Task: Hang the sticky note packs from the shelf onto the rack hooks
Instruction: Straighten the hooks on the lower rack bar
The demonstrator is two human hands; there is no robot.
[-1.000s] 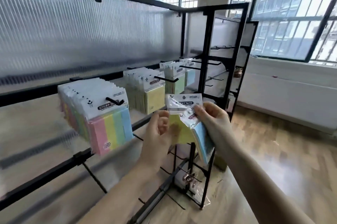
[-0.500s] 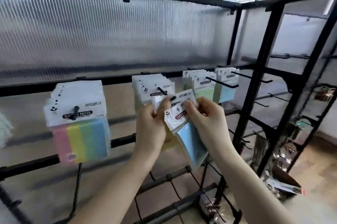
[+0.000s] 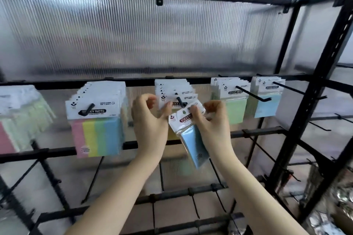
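Pack in hand: my right hand (image 3: 214,120) pinches the header card of a blue sticky note pack (image 3: 191,135) at frame centre, body hanging down and right.
Key relation: its hang hole lies just below and right of the hook tip (image 3: 180,101); the long axis tilts, so I judge it needs levelling.
Left hand (image 3: 150,120): fingers curled, thumb at the hung yellow packs (image 3: 174,91); no clear hold.
Surface: black rack (image 3: 305,120), ribbed translucent panel (image 3: 133,34) behind; windows upper right.

both arms raised, L hand (image 3: 150,120) fingers curled, R hand (image 3: 214,120) pinching – wrists level
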